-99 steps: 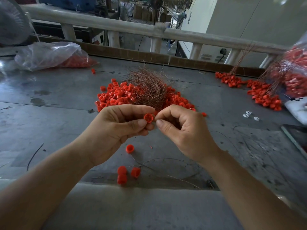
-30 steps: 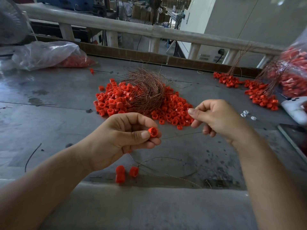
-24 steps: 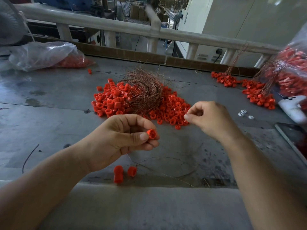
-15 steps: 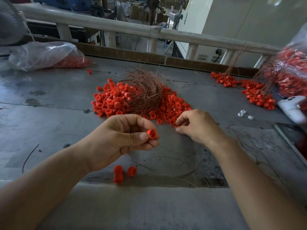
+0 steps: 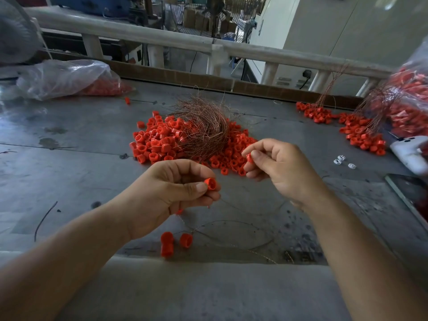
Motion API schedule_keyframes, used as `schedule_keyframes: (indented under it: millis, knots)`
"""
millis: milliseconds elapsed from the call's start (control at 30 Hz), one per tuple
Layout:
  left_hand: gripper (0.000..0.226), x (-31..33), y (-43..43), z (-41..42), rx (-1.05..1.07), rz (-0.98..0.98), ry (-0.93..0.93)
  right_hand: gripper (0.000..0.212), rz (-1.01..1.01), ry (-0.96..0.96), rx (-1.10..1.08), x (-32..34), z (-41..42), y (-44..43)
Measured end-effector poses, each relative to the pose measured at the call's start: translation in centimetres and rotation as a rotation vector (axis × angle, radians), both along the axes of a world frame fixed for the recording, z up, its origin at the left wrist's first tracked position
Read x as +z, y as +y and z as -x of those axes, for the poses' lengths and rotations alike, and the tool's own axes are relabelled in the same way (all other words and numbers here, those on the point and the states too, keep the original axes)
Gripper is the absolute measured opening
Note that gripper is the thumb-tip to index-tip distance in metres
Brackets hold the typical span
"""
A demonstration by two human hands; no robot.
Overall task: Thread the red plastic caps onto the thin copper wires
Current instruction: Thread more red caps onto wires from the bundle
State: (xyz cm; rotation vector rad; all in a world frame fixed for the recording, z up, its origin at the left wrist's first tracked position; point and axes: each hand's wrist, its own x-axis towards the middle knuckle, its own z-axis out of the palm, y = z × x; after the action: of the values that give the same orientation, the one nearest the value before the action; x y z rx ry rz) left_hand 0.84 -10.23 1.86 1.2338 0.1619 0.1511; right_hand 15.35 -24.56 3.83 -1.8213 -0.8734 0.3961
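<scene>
Red plastic caps (image 5: 157,144) lie heaped on the grey table (image 5: 69,172) ahead of us, around a tangled bundle of thin copper wires (image 5: 206,130). Our left hand (image 5: 169,195), raised above the table, pinches one cap (image 5: 210,183) between thumb and fingertips. Our right hand (image 5: 284,167), just beside the near edge of the heap, pinches a second cap (image 5: 249,158) between thumb and forefinger, the other fingers curled. Below our left hand three more caps (image 5: 168,243) lie close together by a loose wire (image 5: 231,222) that curves over the table. We cannot tell whether a wire runs through either held cap.
</scene>
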Motion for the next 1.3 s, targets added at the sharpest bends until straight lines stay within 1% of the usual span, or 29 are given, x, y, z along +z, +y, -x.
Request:
schedule_keyframes:
  millis: [100,233,467,567,600,667,800,933,967,1000,1100,1300]
  knots:
    - [0.020,0.0,0.0,-0.1,0.028,-0.022,0.011,0.030,-0.102,0.108,0.130,0.2,1.2,0.2]
    - [0.021,0.0,-0.1,-0.1,0.032,-0.034,0.012,0.021,-0.175,0.265,0.202,-0.1,1.8,0.6]
    - [0.021,0.0,0.0,-0.1,0.033,-0.053,0.011,0.020,-0.167,0.262,0.223,-0.2,2.0,0.6]
    - [0.021,-0.1,0.0,-0.2,0.039,-0.052,0.013,0.009,-0.191,0.295,0.238,-0.2,2.1,0.6]
    - [0.021,-0.1,0.0,-0.2,0.041,-0.053,0.013,0.011,-0.190,0.290,0.239,-0.2,2.2,0.6]
    - [0.021,-0.1,0.0,-0.2,0.052,-0.065,0.011,0.010,-0.171,0.234,0.239,-0.3,2.3,0.6]
    - [0.020,-0.2,0.1,-0.3,0.126,-0.083,-0.001,0.019,-0.156,0.059,0.203,-0.7,2.6,1.0]
    - [0.020,-0.3,0.1,-0.4,0.192,-0.066,-0.019,0.025,-0.145,-0.279,0.181,-1.2,3.5,1.3]
    - [0.020,-0.3,0.0,-0.5,0.201,-0.073,-0.023,0.025,-0.145,-0.336,0.168,-1.4,3.6,1.4]
    - [0.020,-0.3,0.0,-0.5,0.209,-0.083,-0.025,0.025,-0.147,-0.357,0.149,-1.6,3.7,1.5]
    - [0.018,-0.3,-0.1,-0.5,0.238,-0.103,-0.031,0.019,-0.164,-0.289,0.112,-1.9,3.8,1.7]
    - [0.020,-0.3,-0.3,-0.4,0.242,-0.157,-0.049,0.017,-0.161,-0.314,0.109,-1.8,3.9,1.7]
